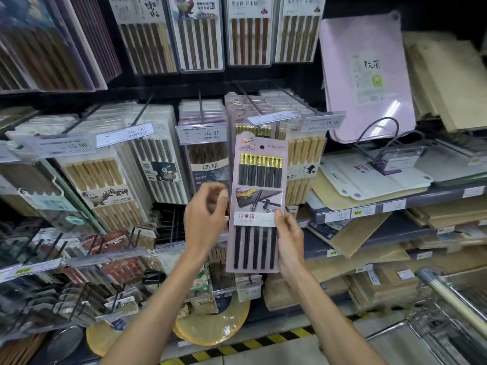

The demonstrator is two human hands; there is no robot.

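A pink pack of black chopsticks with gold tops stands upright in front of the store display. My right hand grips its right edge near the middle, thumb on the front label. My left hand hovers just left of the pack with fingers loosely curled; whether it touches the pack's edge cannot be told. The pack's lower right edge is hidden behind my right hand.
More chopstick packs hang on metal pegs with price tags around and behind the held pack. A pink cutting board and wooden boards fill shelves at right. A shopping cart handle is at lower right.
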